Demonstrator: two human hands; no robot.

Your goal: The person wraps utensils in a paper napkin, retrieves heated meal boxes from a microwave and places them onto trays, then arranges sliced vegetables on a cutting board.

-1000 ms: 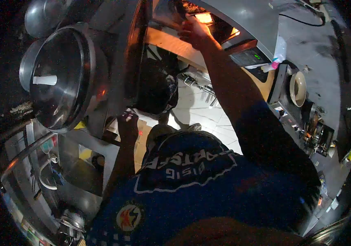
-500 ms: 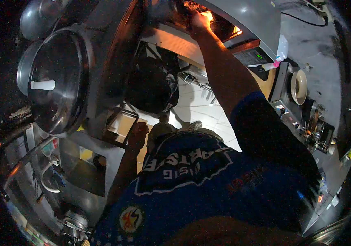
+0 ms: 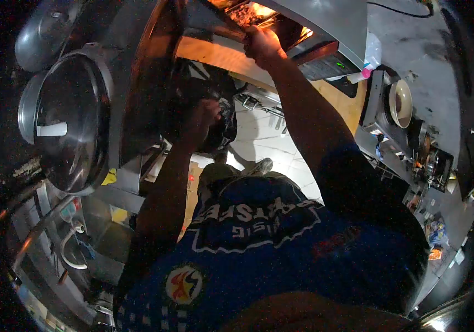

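Note:
At the top of the head view, my right hand [image 3: 264,45] is closed at the mouth of a lit oven [image 3: 334,65], its fingers curled around the edge of a dark tray or plate. Browned food [image 3: 243,15] glows under the orange light just beyond the knuckles. My left hand [image 3: 208,112] hangs lower and to the left, in shadow in front of a black bag [image 3: 227,124]; its fingers are too dark to read.
A large pot with a glass lid [image 3: 71,122] stands at the left above a sink [image 3: 107,232]. To the right are a pale bowl [image 3: 400,103] on a burner unit and a pink-capped bottle [image 3: 372,58]. White tiled floor [image 3: 259,138] lies below.
My left hand has moved up and forward from beside the cardboard to the black bag. My right hand has drawn back slightly from inside the oven, and more of the food shows.

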